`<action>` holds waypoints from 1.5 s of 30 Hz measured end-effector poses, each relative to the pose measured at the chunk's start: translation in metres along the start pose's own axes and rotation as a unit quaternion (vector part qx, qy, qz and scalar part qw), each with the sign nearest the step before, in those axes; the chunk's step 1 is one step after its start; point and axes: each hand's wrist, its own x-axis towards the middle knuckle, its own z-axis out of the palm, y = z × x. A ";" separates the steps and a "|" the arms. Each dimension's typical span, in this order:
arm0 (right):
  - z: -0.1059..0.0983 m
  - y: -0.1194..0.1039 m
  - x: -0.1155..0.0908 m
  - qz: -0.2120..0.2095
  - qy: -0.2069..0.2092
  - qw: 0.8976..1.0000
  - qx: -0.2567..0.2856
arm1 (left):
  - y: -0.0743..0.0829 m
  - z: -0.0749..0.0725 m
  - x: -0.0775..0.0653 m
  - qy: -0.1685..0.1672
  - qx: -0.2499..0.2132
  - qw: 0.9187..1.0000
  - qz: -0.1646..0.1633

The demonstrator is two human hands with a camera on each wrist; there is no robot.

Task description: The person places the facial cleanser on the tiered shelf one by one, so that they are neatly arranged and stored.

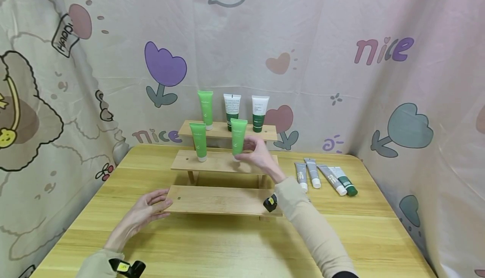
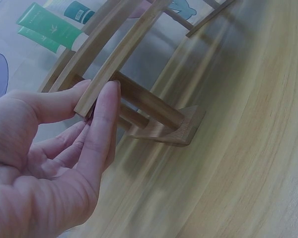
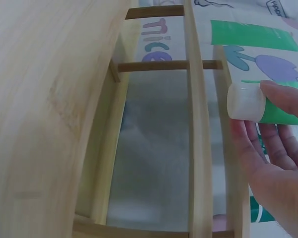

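Note:
My right hand (image 1: 259, 156) pinches a light green squeeze tube (image 1: 238, 136) low down near its white cap (image 3: 247, 102), over the middle tier of a three-step wooden display rack (image 1: 219, 200). The tube stands upright, cap downward. At the rack's lowest tier, my left hand (image 1: 145, 210) grips the left end of the board, thumb above and fingers beneath, as the left wrist view shows. A matching green tube (image 1: 198, 140) stands to the left on the middle tier. The top tier bears another green tube (image 1: 206, 107) and two white and dark green tubes (image 1: 232, 105).
To the right of the rack, several tubes lie on the wooden table (image 1: 379, 231): grey ones with white caps (image 1: 301, 175) and a white and dark green one (image 1: 344, 181). A patterned curtain (image 1: 314, 21) hangs behind and at both sides of the table.

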 end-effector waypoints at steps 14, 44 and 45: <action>0.011 0.006 0.007 -0.005 -0.009 1.000 -0.013 | -0.001 -0.001 0.000 -0.005 0.003 1.000 0.002; 0.021 0.012 0.020 0.024 -0.017 0.999 -0.015 | -0.001 -0.001 0.000 0.001 -0.005 1.000 -0.002; 0.022 0.012 0.020 0.024 -0.017 0.999 -0.013 | -0.001 0.000 0.000 0.000 -0.005 1.000 -0.002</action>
